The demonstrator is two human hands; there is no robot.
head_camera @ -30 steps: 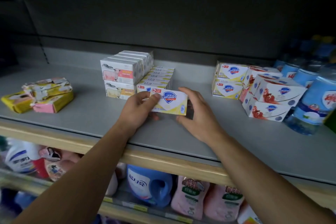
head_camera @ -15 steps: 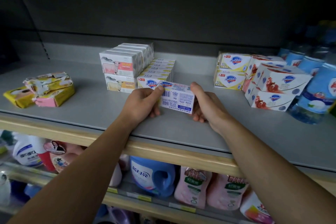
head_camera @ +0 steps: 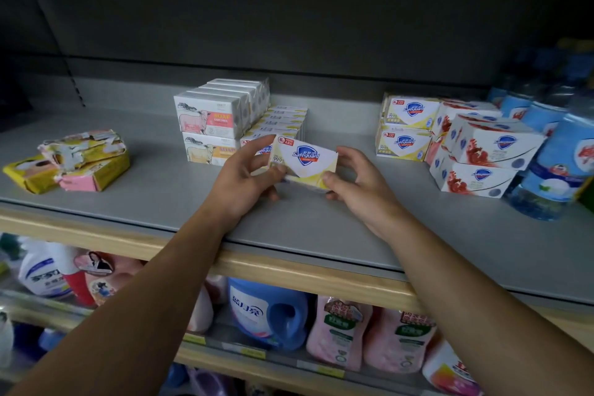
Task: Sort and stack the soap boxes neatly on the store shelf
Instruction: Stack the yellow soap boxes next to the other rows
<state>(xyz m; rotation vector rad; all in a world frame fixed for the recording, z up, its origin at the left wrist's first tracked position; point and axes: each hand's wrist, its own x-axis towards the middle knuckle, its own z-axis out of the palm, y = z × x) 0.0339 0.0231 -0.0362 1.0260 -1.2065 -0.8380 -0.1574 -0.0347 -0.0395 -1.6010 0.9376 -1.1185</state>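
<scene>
- The left hand [head_camera: 239,177] pinches the left end of a yellow-and-white Safeguard soap box [head_camera: 303,161], thumb curled on its lower front edge and the other fingers behind and above the end.
- The right hand [head_camera: 360,183] grips the right end of that box, thumb pressed on the lower right corner, the remaining fingers curved behind the end.
- The box is held between both hands above the grey shelf [head_camera: 154,193], its printed front with the blue shield logo facing the camera, tilted a little down to the right.
- Just behind the left hand lies a row of flat yellow Safeguard boxes [head_camera: 283,124] running toward the back wall.
- Touching that row on its left is a stack of white boxes with animal pictures [head_camera: 209,128], 2 layers high.
- To the right, well apart from the held box, stand 2 stacked yellow Safeguard boxes [head_camera: 406,128], with red-and-white Safeguard boxes [head_camera: 482,157] piled unevenly beside them.
- Blue-labelled bottles [head_camera: 559,164] stand at the far right of the shelf.
- At the far left lie torn yellow and pink soap packets [head_camera: 74,161] in a loose pile.
- Below the wooden shelf edge, a blue detergent jug [head_camera: 273,315] and pink refill pouches [head_camera: 369,334] fill the lower shelf.
</scene>
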